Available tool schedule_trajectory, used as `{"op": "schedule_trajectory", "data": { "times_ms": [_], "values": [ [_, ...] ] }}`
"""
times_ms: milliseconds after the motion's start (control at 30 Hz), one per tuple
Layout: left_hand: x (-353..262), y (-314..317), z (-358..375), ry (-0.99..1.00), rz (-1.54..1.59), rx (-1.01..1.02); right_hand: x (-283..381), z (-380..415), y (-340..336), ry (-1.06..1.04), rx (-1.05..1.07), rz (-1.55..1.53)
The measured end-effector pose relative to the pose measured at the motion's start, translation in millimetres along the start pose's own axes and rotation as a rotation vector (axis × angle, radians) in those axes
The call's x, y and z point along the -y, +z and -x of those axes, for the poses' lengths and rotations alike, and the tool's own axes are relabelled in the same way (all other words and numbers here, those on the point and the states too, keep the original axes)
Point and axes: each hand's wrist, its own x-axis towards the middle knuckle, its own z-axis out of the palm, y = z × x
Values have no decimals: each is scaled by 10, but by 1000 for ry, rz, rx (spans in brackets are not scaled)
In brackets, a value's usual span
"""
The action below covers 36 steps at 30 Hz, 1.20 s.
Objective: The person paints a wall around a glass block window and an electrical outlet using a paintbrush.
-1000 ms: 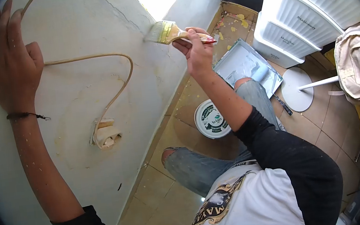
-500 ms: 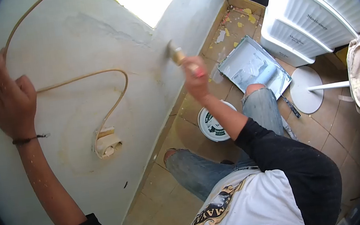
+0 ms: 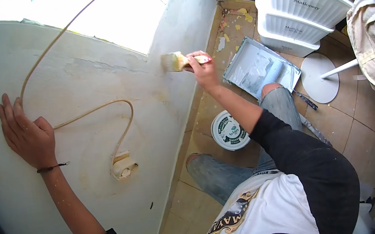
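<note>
A paintbrush [image 3: 176, 62] is gripped by its handle in my right hand [image 3: 204, 72]. Its pale, paint-stained bristles are at the wall just right of the window's lower corner; whether they touch cannot be told. My left hand [image 3: 29, 135] lies flat on the white wall [image 3: 87, 138], fingers stretched out, over part of a beige cable [image 3: 102, 109]. That cable loops from behind the hand down to a wall socket box [image 3: 124, 166]. Brownish stains and a crack mark the plaster below the bright window [image 3: 104, 15].
On the tiled floor stand a paint tray [image 3: 249, 65] with a roller [image 3: 272, 75] and a lidded paint bucket [image 3: 231, 130]. White labelled drawers [image 3: 300, 23], a round white stand base [image 3: 321, 79] and a beige bag [image 3: 372, 40] are at right. Paint flakes [image 3: 221, 43] litter the corner.
The view has shifted, showing more of the window. The brush has swung from a slanted pose to nearly level, still in my right hand. My left hand stays flat on the wall.
</note>
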Motion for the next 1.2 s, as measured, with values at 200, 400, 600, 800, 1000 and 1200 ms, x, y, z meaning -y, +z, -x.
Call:
{"op": "schedule_trajectory", "data": {
  "times_ms": [200,400,600,800,1000,1200],
  "values": [
    [-11,-36,-15,-52,40,27,386,105,652,-210,205,286],
    [-2,-45,2,-49,96,0,1015,79,1287,-123,211,-230],
    [21,-4,63,-75,97,3,263,229,626,135,23,-119],
    [-43,-83,16,-155,111,6,42,230,15,96,-105,242],
    [-35,-37,37,-120,49,-30,551,133,868,-93,126,204],
    [-91,-33,42,-182,123,-85,528,123,548,55,194,-50]
  ]
}}
